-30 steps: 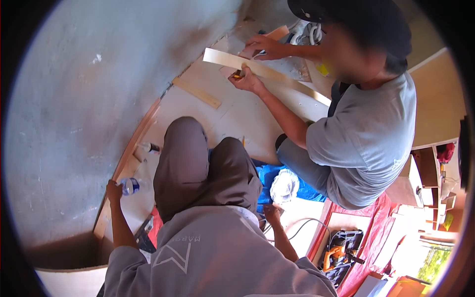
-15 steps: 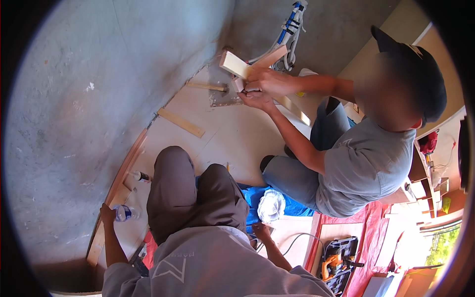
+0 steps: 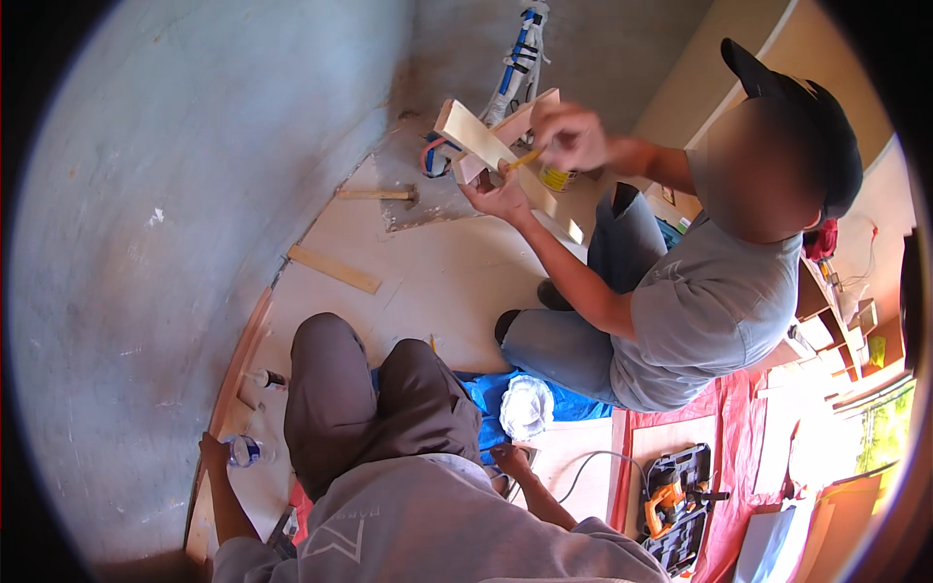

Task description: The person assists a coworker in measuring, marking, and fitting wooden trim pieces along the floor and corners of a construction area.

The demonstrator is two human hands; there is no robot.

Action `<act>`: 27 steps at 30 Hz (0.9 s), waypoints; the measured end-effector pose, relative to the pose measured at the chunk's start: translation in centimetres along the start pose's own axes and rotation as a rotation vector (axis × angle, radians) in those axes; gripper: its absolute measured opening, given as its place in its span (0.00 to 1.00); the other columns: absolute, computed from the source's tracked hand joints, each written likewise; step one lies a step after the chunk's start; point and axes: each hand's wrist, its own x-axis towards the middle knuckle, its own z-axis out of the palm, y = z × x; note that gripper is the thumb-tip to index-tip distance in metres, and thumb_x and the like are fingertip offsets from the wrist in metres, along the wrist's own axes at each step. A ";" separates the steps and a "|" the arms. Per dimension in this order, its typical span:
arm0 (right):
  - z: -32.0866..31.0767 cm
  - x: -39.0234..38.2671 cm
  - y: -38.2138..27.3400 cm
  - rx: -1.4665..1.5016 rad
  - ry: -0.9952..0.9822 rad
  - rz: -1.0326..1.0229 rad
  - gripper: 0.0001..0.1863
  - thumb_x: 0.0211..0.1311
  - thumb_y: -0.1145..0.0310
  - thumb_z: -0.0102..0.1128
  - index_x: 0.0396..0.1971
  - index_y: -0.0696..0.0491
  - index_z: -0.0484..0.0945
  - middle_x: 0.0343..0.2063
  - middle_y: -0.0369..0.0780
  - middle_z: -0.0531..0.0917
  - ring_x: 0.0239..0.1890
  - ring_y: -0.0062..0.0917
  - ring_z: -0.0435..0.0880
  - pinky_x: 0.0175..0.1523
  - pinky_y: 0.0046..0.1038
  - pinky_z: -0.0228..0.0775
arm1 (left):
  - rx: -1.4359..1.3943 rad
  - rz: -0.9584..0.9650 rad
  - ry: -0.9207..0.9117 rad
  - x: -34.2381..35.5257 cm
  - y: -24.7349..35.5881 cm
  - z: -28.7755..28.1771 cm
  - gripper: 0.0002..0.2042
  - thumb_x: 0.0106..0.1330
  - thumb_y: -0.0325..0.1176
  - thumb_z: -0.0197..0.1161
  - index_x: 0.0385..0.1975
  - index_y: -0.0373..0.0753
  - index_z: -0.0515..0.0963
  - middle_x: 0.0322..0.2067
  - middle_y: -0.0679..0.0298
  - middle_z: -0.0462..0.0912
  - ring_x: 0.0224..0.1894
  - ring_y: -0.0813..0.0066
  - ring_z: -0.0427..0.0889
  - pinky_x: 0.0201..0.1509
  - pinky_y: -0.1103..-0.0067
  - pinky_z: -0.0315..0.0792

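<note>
My left hand (image 3: pixel 213 450) is down by the wooden strip (image 3: pixel 231 379) at the wall's foot, beside a clear plastic bottle (image 3: pixel 245 450). Its fingers are too small and dark to make out. On my other side, my right hand (image 3: pixel 509 459) is low near the blue sheet (image 3: pixel 483 391) and a white bag-like bundle (image 3: pixel 527 407); what it touches is unclear. Across from me, a co-worker's left hand (image 3: pixel 500 197) supports crossed wooden boards (image 3: pixel 473 132). The co-worker's right hand (image 3: pixel 571 138) is blurred by motion, with a thin yellow pencil-like stick (image 3: pixel 526 158) at it.
A hammer (image 3: pixel 377 194) and a short wooden slat (image 3: pixel 335 268) lie on the pale floor panel. Wrapped pipes (image 3: pixel 516 60) stand in the corner. A small tube-like bottle (image 3: pixel 265 378) is near my knee. An orange power tool (image 3: pixel 666 507) sits in an open case at right.
The co-worker's right hand has drawn away from the boards, and the yellow stick now shows. My view has shifted slightly; my hands stay in about the same places.
</note>
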 end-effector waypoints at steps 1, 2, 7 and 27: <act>0.0 0.0 -0.2 -0.007 0.008 -0.062 0.08 0.49 0.64 0.49 0.25 0.50 0.76 0.27 0.41 0.78 0.25 0.31 0.78 0.28 0.30 0.68 | 0.004 -0.004 0.003 -0.1 -0.1 -0.2 0.21 0.39 0.28 0.60 0.35 0.30 0.63 0.36 0.41 0.68 0.39 0.44 0.69 0.43 0.64 0.67; -0.1 0.0 -0.5 -0.016 0.017 -0.124 0.08 0.49 0.64 0.49 0.25 0.50 0.76 0.26 0.41 0.78 0.25 0.31 0.78 0.27 0.30 0.68 | 0.004 0.001 0.006 -0.1 -0.1 -0.3 0.21 0.39 0.28 0.60 0.35 0.30 0.63 0.36 0.41 0.68 0.39 0.44 0.69 0.43 0.64 0.67; -0.5 0.0 -2.4 0.118 -0.014 0.113 0.09 0.50 0.63 0.49 0.25 0.51 0.76 0.23 0.41 0.79 0.23 0.27 0.78 0.25 0.27 0.69 | 0.008 -0.018 0.024 -0.4 -0.7 -0.7 0.21 0.40 0.28 0.59 0.36 0.31 0.62 0.36 0.42 0.68 0.39 0.44 0.69 0.42 0.65 0.67; -0.5 -0.4 -1.2 0.162 0.012 0.018 0.12 0.51 0.62 0.48 0.25 0.54 0.75 0.19 0.42 0.78 0.18 0.25 0.78 0.23 0.26 0.67 | 0.023 -0.012 0.053 0.1 -0.6 0.3 0.19 0.41 0.27 0.58 0.35 0.32 0.63 0.35 0.42 0.68 0.39 0.45 0.69 0.42 0.65 0.67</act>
